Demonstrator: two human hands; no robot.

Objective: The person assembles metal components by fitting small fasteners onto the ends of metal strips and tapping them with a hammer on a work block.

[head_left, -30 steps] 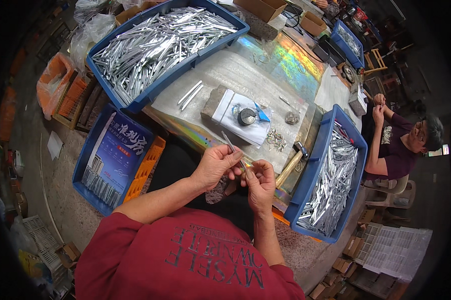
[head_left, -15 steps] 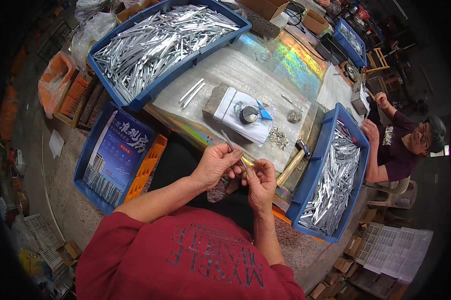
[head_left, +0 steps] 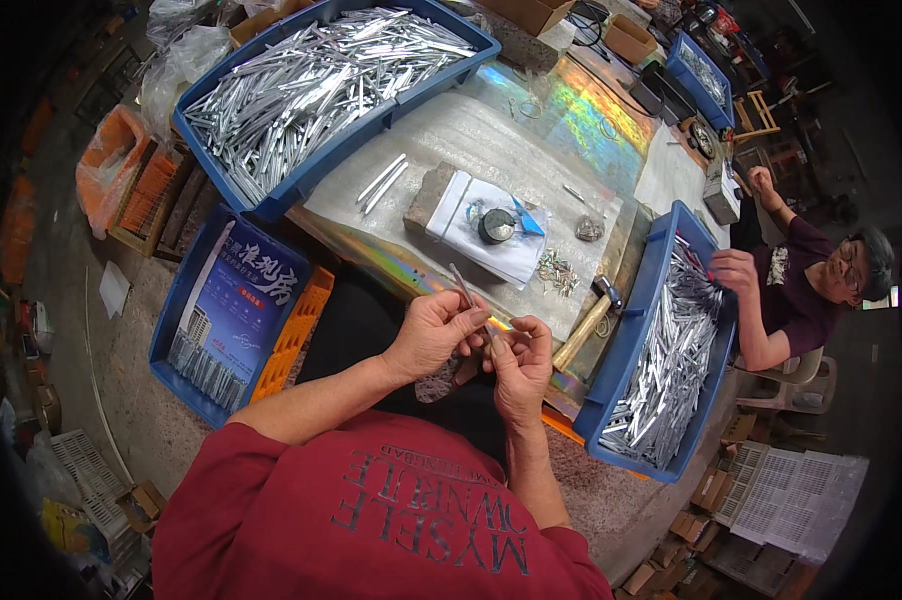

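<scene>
A slim silver metal strip slants between my two hands above my lap. Thumb and fingers of my left hand pinch it, its upper end sticking out past them. My right hand is closed at the lower end, thumb against the fingers; the grip hides that tip. Beyond my hands, a stone block on the table carries white paper and a small round dark-topped pot. Several similar strips lie left of the block. Small metal bits and a hammer lie to its right.
Blue trays heaped with metal strips stand at the far left and right. A lower blue tray holds a printed sheet and stacked strips. Across the right tray sits a co-worker, one hand over it. An orange crate is beside me.
My hands stay almost in place, and the strip's upper end has shifted slightly right. The co-worker's near hand has moved inward over the right tray's edge.
</scene>
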